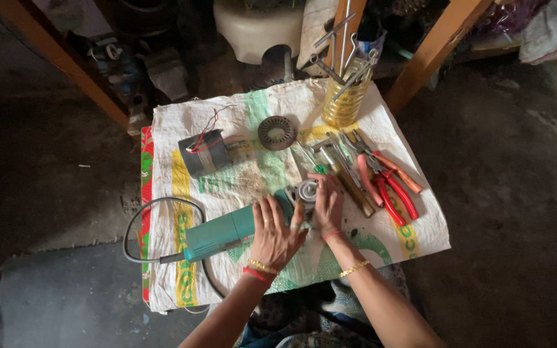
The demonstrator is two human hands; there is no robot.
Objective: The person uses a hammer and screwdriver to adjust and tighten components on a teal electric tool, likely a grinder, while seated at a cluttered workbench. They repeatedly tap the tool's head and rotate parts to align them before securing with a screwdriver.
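While my left hand (272, 233) lies open-palmed on the teal angle grinder (227, 231), pinning it to the woven sack (240, 174) spread on the floor, my right hand (329, 205) curls its fingers around the silver gear head (307, 191) at the tool's front end. I judge this a dismantling or fitting step at the head; next calls for a firm twist or a tool from the red-handled pliers (391, 193) just beside. The sack bears green and yellow printed bands; the yellowish tool jar (345, 100) stands at its far edge.
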